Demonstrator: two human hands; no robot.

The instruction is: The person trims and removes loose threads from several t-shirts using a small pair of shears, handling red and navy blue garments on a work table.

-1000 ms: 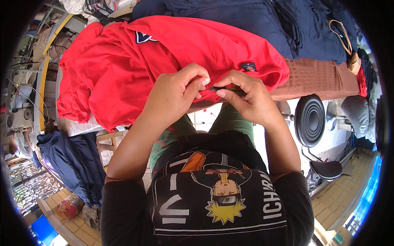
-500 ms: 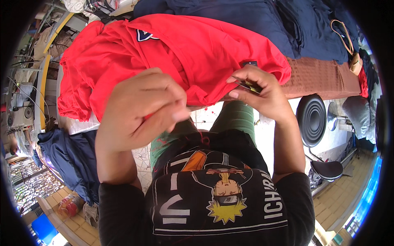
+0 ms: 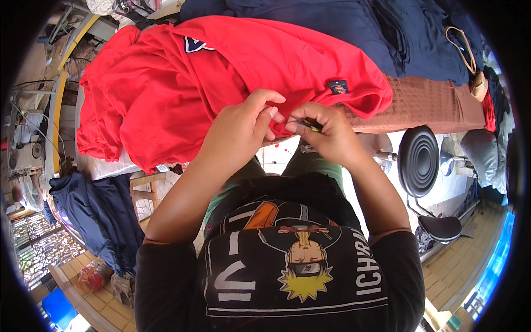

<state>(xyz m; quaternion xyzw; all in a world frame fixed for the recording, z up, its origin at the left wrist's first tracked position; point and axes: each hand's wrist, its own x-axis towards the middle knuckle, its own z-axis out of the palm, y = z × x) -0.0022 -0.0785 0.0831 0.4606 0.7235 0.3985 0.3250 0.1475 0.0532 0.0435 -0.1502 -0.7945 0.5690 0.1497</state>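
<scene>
A red garment (image 3: 160, 94) with a dark, white-edged patch (image 3: 194, 44) lies bunched in front of me. My left hand (image 3: 251, 119) is at its near edge, fingers curled and thumb bent in, seemingly pinching the cloth. Close beside it, my right hand (image 3: 326, 130) is closed around small dark thread snips (image 3: 310, 125) with a yellow-green part. Their tip points toward the left fingers, and the palm hides most of them. A dark label (image 3: 337, 87) shows on the garment just beyond the right hand.
Navy cloth (image 3: 310, 33) is piled behind the red garment on a brown-covered table (image 3: 431, 105). More navy cloth (image 3: 94, 216) hangs at the left. A round black stool seat (image 3: 419, 161) stands at the right. A cord loop (image 3: 462, 47) lies at the far right.
My left hand has moved right and away from me, back to the garment's edge. My right hand has shifted left and slightly nearer with the snips, uncovering the label.
</scene>
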